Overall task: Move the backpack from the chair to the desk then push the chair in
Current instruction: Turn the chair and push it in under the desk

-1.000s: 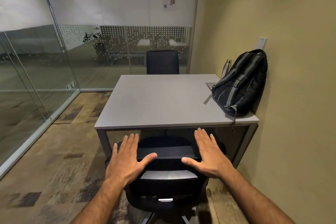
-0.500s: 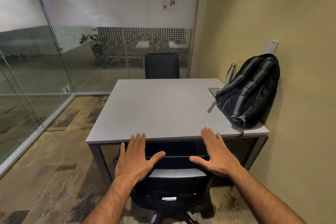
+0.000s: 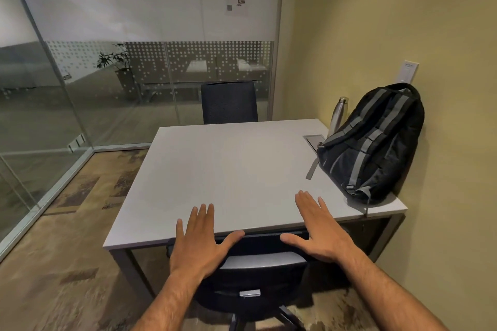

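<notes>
A black backpack [image 3: 376, 142] with grey straps stands on the right side of the grey desk [image 3: 228, 169], leaning against the yellow wall. The black office chair [image 3: 258, 271] sits at the desk's near edge, its seat under the desktop and only its backrest showing. My left hand [image 3: 199, 242] lies flat on the left of the backrest top, fingers spread. My right hand [image 3: 317, 231] rests flat on the right of the backrest top, fingers reaching over the desk edge. Neither hand grips anything.
A steel bottle [image 3: 338, 115] stands behind the backpack by a cable hatch [image 3: 314, 140]. A second dark chair [image 3: 228, 102] is at the desk's far side. Glass walls [image 3: 53, 88] close the left and back. Patterned carpet [image 3: 67, 223] covers the floor.
The chair has rolled forward under the desk with both hands flat on its backrest. I have stepped closer, and my fingertips now overlap the desk's near edge.
</notes>
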